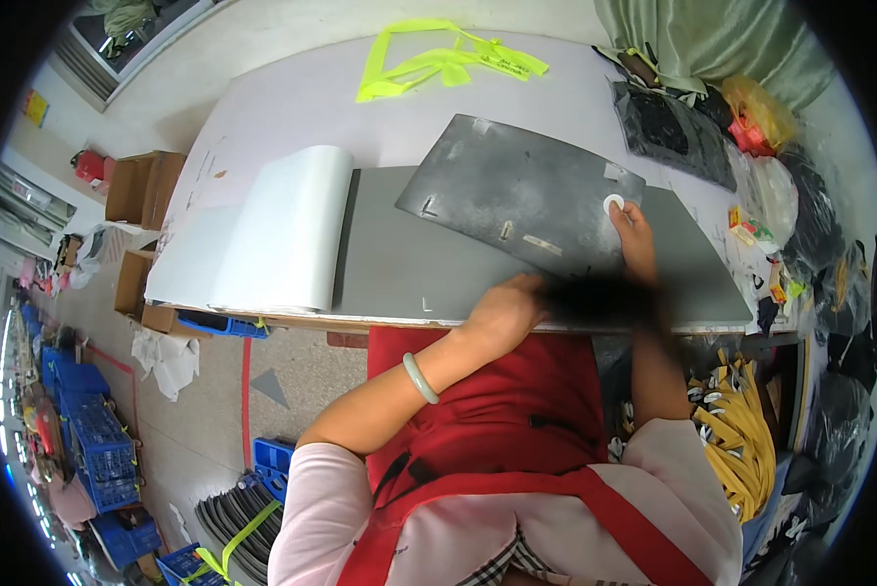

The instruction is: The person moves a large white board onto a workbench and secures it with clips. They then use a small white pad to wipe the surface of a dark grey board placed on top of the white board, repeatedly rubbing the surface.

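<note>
A dark grey board (522, 181) with scuffs and pale marks lies tilted over a larger, plain grey sheet (399, 230) on the table. My right hand (636, 237) grips the board's right edge, its thumb against a small white disc (613, 204). Close to the board's near edge is my left hand (505, 314), fingers curled in. A dark blurred patch (605, 298) between the hands hides the left fingertips, so what they hold does not show. At the left, a white sheet (292, 230) is folded back in a loose roll beside the grey sheet.
Neon-yellow strips (448, 63) lie at the table's far side. Dark pieces in plastic (673, 132) and bags (751, 112) crowd the right end. Below right hangs a bundle of yellow straps (736, 430). Cardboard boxes (146, 190), blue crates (102, 444) and stacked dark strips (238, 527) stand left.
</note>
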Available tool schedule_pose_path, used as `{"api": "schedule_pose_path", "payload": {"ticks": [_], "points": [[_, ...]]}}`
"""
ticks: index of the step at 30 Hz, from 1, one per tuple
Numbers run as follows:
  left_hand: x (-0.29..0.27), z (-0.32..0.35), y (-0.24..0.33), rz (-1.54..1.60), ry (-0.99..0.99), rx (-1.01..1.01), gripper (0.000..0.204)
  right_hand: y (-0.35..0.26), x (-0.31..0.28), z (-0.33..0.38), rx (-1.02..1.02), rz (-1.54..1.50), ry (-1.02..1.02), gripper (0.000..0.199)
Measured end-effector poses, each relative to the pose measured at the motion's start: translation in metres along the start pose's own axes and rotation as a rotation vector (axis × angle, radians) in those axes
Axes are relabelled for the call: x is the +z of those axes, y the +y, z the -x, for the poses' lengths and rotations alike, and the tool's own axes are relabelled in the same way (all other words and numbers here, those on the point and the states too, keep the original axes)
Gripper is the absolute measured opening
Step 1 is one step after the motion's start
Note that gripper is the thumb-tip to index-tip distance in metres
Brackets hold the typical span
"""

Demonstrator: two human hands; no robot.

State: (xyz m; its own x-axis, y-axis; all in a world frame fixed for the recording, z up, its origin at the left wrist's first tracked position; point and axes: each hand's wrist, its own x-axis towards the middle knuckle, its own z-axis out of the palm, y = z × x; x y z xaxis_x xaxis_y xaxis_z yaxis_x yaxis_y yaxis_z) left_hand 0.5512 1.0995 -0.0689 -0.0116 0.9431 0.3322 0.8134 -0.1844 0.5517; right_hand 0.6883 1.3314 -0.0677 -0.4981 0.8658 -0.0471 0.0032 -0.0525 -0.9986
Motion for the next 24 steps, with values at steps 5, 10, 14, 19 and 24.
{"api": "schedule_pose_path", "payload": {"ticks": [5, 10, 14, 19, 24], "points": [[0.035, -0.014, 0.018, -0.316, 0.121, 0.196, 0.015, 0.007, -0.002, -0.004, 0.024, -0.093, -0.016, 0.022], [0.076, -0.072, 0.056, -0.08, 0.155, 0.251, 0.018, -0.008, -0.023, -0.019, -0.086, -0.179, 0.103, 0.021], [0.11, -0.104, 0.045, 0.071, 0.23, 0.185, 0.027, -0.064, -0.021, 0.022, -0.234, -0.156, 0.177, 0.024], [0.057, -0.113, 0.026, 0.266, 0.019, 0.119, 0.029, -0.058, -0.023, 0.066, -0.293, 0.014, 0.259, 0.023], [0.046, -0.079, 0.022, 0.198, 0.021, 0.08, 0.029, -0.009, -0.044, 0.065, -0.148, -0.041, 0.09, 0.018]]}}
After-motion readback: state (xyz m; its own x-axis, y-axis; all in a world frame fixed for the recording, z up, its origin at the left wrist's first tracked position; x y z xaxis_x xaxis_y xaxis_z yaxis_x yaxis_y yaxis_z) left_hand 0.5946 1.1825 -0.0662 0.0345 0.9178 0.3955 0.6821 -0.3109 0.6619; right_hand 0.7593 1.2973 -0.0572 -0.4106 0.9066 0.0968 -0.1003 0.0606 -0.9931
